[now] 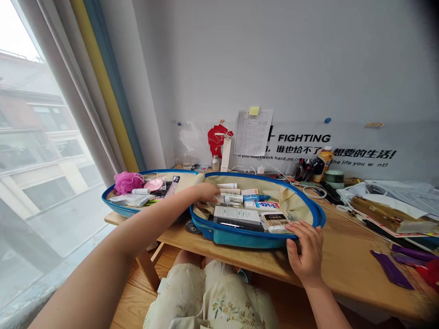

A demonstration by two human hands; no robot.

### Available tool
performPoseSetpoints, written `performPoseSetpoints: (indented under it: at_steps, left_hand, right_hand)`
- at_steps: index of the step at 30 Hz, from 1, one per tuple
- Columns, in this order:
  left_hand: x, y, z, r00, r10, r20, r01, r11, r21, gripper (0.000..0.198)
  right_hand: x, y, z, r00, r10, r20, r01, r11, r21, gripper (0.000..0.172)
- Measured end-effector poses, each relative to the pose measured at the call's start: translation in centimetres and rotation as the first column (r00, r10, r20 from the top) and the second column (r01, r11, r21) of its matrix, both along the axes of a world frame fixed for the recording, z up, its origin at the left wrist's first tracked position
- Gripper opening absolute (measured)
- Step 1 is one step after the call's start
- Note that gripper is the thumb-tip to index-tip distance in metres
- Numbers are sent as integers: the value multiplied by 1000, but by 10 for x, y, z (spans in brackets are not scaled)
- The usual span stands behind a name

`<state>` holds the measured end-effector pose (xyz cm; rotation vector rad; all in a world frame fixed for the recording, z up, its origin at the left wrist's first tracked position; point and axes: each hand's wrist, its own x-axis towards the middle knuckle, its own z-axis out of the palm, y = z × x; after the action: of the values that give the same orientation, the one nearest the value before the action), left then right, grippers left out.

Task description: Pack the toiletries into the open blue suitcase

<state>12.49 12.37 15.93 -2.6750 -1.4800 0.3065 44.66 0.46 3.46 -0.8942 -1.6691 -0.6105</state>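
A small blue suitcase [240, 237] lies open on a wooden desk [346, 265]. Its right half holds tubes, boxes and a pack of cotton swabs [275, 221]. My left hand [206, 192] reaches into that half and rests on small white tubes [229, 192] at its far left; its fingers are curled, and whether they grip one I cannot make out. My right hand [306, 249] grips the front rim of the suitcase, fingers bent over the edge. The left half [118, 208] holds a pink bath puff [126, 182] and packets.
Clutter covers the desk's right side: papers, a white cable [313, 192], pens in a holder, an orange bottle [324, 162], purple items [391, 269]. A wall with a printed sheet [253, 132] stands behind. Window and curtains are at left. My lap is below the desk edge.
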Motion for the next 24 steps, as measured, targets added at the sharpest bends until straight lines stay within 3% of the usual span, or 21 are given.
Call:
performPoseSetpoints:
  at_steps: [4,9,13,16,19,24]
  left_hand:
    - [12,8,-16,999,-25,-25,24,999,-48,34]
    - [12,10,-21,1000,-22,-14,21,997,-72,36]
    - [14,4,-18,999,19,35,-17,998,-60,41]
    - [3,1,-5,990,74,119,-78,997,28,42]
    - [-34,1,13,959,206,196,-238,959,156,44]
    - [-142,-9,25,827,532,180,-562,785,260,53]
  right_hand:
    - [1,0,0,1000,4,5,-4,1000,4,22]
    - [1,-1,1,999,-12,38,12,1000,3,22]
    - [2,0,1,999,-10,44,9,1000,10,23]
    - [3,1,0,999,-13,40,13,1000,10,23]
    - [3,1,-2,999,-18,30,18,1000,0,24]
    - [2,2,-1,999,-20,35,20,1000,12,23]
